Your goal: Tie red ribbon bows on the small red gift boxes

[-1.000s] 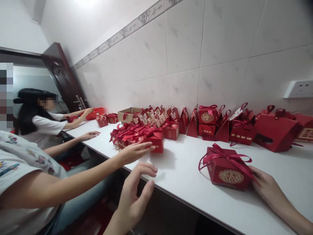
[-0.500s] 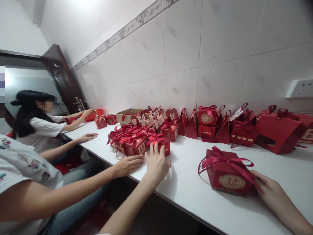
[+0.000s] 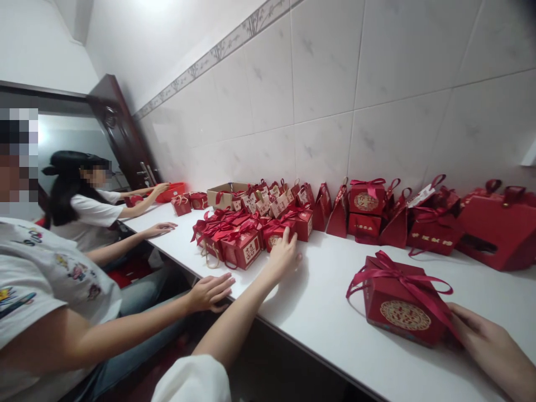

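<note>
On the white table, my right hand (image 3: 488, 343) grips the right end of a red gift box (image 3: 402, 310) with a gold round emblem, a bow of dark-red ribbon on top and a cord loop on its left. My left hand (image 3: 285, 258) reaches to the middle, its fingertips against a smaller red bow-topped box (image 3: 273, 235), fingers loosely stretched and not wrapped round it. That box sits at the right side of a cluster of similar ribboned boxes (image 3: 243, 248). My fingers partly cover its front.
Along the tiled wall stand several red triangular and handled boxes (image 3: 498, 229). An open cardboard box (image 3: 218, 198) and a red basket (image 3: 173, 192) are farther left. A co-worker's hand (image 3: 211, 291) rests at the edge of the table (image 3: 326, 312), close to my left forearm; another person sits beyond.
My left hand has pushed the small box back, closer in among the others. The neighbour's hand has drawn back from the cluster to the table edge. The view has shifted left.
</note>
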Demonstrator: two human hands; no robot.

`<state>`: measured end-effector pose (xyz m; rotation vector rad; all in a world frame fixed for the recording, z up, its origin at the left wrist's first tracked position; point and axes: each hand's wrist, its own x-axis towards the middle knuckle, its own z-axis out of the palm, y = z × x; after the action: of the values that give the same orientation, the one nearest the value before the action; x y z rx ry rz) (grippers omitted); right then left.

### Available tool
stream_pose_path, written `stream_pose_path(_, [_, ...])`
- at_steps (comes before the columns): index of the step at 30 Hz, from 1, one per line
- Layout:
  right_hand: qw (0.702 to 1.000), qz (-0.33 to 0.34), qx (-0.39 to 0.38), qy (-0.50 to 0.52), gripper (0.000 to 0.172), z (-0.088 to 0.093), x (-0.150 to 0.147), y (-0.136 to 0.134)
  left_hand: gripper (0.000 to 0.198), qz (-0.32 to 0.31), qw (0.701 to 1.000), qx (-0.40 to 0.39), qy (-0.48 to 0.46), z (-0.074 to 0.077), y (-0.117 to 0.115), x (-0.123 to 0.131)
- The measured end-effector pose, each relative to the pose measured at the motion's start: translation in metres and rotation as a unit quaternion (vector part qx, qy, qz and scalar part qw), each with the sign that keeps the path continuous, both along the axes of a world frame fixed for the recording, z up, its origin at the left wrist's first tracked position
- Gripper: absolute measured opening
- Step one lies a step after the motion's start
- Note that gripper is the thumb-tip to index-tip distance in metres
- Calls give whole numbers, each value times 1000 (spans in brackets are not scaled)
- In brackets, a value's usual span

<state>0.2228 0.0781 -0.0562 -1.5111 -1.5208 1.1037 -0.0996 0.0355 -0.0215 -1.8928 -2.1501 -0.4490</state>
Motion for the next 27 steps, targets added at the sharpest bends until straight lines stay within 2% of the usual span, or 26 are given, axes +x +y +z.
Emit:
stream_pose_path(4, [1000, 4, -6, -3, 29, 1, -1, 0, 58, -62, 998, 23, 2, 8, -24, -5])
stream_pose_path(6, [1000, -4, -6, -4, 29, 2, -2, 0, 52, -56, 997, 59, 7, 12, -40, -15])
stream_pose_path(8, [1000, -13, -4, 0, 27, 4, -4, 0, 47, -4, 993, 120, 16, 16, -54, -33])
stream_pose_path(11, [1000, -4, 2, 10, 24, 7, -7, -2, 47, 123, 972, 197, 44, 18, -70, -65])
stream_pose_path(13, [1000, 11, 10, 14, 23, 8, -8, -3, 51, 181, 966, 176, 56, 14, -78, -80])
stream_pose_path(15, [999, 21, 24, 16, 23, 7, -8, -3, 53, 201, 969, 131, 59, 5, -84, -87])
stream_pose_path(17, [999, 24, 38, 14, 23, 2, -6, -2, 53, 196, 973, 108, 63, -4, -88, -85])
stream_pose_path(21, [997, 45, 63, -15, 26, -10, 0, -1, 48, 174, 975, 117, 73, -15, -87, -72])
stream_pose_path(24, [994, 72, 76, -26, 28, -15, 2, -1, 46, 169, 976, 129, 55, -15, -78, -70])
stream_pose_path(27, [993, 78, 83, -29, 30, -15, 2, -2, 45, 149, 978, 145, 7, -9, -73, -79])
